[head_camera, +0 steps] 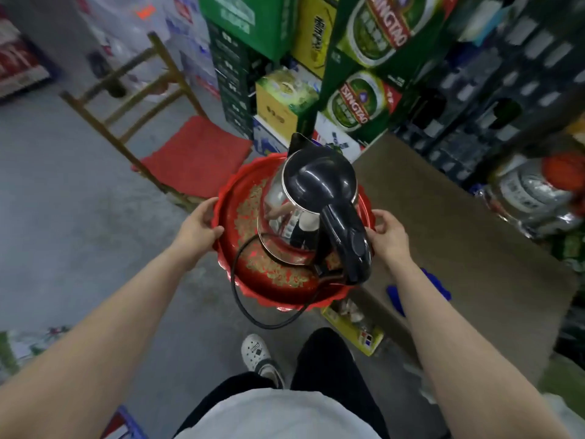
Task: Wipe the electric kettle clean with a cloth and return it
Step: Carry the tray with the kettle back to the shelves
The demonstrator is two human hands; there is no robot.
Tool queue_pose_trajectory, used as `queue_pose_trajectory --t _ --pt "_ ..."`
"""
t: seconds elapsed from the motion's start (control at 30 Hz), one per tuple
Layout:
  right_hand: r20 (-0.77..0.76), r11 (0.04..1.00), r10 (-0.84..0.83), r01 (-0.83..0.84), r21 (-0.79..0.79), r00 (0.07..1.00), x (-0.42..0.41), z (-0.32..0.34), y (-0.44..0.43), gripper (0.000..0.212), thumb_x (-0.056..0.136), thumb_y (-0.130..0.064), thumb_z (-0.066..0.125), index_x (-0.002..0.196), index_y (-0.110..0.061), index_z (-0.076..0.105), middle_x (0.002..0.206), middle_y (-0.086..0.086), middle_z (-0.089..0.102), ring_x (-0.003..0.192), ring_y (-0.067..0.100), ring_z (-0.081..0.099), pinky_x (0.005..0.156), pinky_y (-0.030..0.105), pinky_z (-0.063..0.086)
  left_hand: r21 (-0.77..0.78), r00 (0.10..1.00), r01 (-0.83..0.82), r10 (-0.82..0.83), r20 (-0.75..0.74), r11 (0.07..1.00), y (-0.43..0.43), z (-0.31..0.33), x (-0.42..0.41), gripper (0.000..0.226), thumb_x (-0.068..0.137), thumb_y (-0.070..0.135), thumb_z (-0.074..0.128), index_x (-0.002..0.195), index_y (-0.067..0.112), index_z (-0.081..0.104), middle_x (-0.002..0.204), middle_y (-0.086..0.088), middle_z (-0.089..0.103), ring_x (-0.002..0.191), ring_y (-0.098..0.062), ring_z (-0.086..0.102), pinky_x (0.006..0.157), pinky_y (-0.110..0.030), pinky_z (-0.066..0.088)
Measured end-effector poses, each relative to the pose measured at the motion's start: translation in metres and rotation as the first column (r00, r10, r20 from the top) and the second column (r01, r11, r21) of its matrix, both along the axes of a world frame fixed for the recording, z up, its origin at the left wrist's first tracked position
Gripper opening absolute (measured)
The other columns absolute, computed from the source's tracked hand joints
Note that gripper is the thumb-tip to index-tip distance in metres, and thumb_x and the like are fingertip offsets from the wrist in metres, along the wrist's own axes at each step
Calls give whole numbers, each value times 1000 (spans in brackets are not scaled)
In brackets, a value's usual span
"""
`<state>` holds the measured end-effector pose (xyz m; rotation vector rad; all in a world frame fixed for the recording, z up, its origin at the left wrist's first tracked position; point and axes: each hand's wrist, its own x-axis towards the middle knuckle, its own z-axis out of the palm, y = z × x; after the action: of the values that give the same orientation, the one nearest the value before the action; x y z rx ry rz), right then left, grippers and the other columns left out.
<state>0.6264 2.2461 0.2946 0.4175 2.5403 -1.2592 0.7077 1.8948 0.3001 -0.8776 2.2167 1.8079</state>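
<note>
A steel electric kettle (285, 198) with a black lid and black handle stands upright on a round red tray (250, 274) with gold patterns. Its black power cord (240, 299) loops over the tray's near rim and hangs below it. My left hand (198, 228) grips the tray's left rim. My right hand (387, 236) grips the right rim, just beside the kettle's handle. The tray is held in the air above the floor. A blue cloth (395, 296) lies on the brown surface, partly hidden behind my right forearm.
A brown cardboard-topped surface (459, 236) lies to the right of the tray. A wooden chair with a red cushion (196, 153) stands to the left. Stacked beer cartons (357, 99) and crates fill the back. Grey floor (63, 201) spreads left; my feet are below.
</note>
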Motion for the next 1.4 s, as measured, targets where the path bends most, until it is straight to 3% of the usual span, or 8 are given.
queue_pose_trajectory --t 0.1,0.27,0.5,0.77,0.9,1.03,1.3,1.4 --pt "-24 995 100 -99 23 995 -23 12 -68 37 90 -18 70 125 -26 61 84 -1 61 70 9 60 50 11 37 -13 996 -93 92 -13 996 -59 10 9 64 91 -14 49 145 21 43 81 -1 54 66 -17 56 45 -22 55" --pt "-50 964 268 -267 20 962 -76 26 -185 34 93 -16 67 123 -29 58 89 1 63 61 6 57 38 10 37 -10 969 -246 246 -25 969 -156 18 8 64 90 -14 49 144 21 44 81 -6 54 66 -20 57 53 -34 55" --pt "-112 899 438 -435 44 892 -170 27 -362 32 89 -16 71 113 -33 58 67 -5 51 62 12 52 56 27 39 11 900 -431 431 -64 902 -295 28 -26 64 90 -16 48 143 19 44 79 -7 52 62 -21 53 40 -21 52" --pt "-167 764 645 -633 125 746 -268 31 -578 41 85 -19 75 125 -20 64 75 -4 53 83 21 56 84 37 47 21 794 -603 602 -85 797 -453 36 -59 62 91 -16 47 143 17 42 80 -7 48 53 -14 58 40 -18 50" --pt "-190 748 663 -654 117 724 -294 25 -686 40 81 -19 77 119 -23 67 77 -1 60 83 21 59 88 39 50 29 753 -654 654 -77 756 -547 27 -72 65 90 -17 49 147 12 37 79 -6 44 46 -8 57 38 -19 50" --pt "-178 750 660 -655 93 730 -308 19 -789 36 84 -17 75 118 -20 66 72 -7 53 72 16 54 65 21 42 21 760 -647 647 -67 762 -648 25 -91 65 91 -15 48 148 14 37 82 -4 43 60 -19 53 41 -19 52" --pt "-98 796 605 -605 29 790 -344 17 -976 40 84 -20 73 123 -26 64 76 -4 60 85 26 66 83 39 56 -1 793 -609 609 0 793 -848 24 -144 65 93 -12 48 149 18 35 86 -3 45 66 -20 52 45 -23 54" --pt "-83 799 599 -601 -1 797 -378 16 -1046 38 88 -16 71 123 -24 62 87 3 67 76 20 69 65 34 58 -19 800 -600 600 3 800 -921 19 -180 65 92 -12 49 149 18 37 86 -5 45 66 -21 54 45 -25 55"
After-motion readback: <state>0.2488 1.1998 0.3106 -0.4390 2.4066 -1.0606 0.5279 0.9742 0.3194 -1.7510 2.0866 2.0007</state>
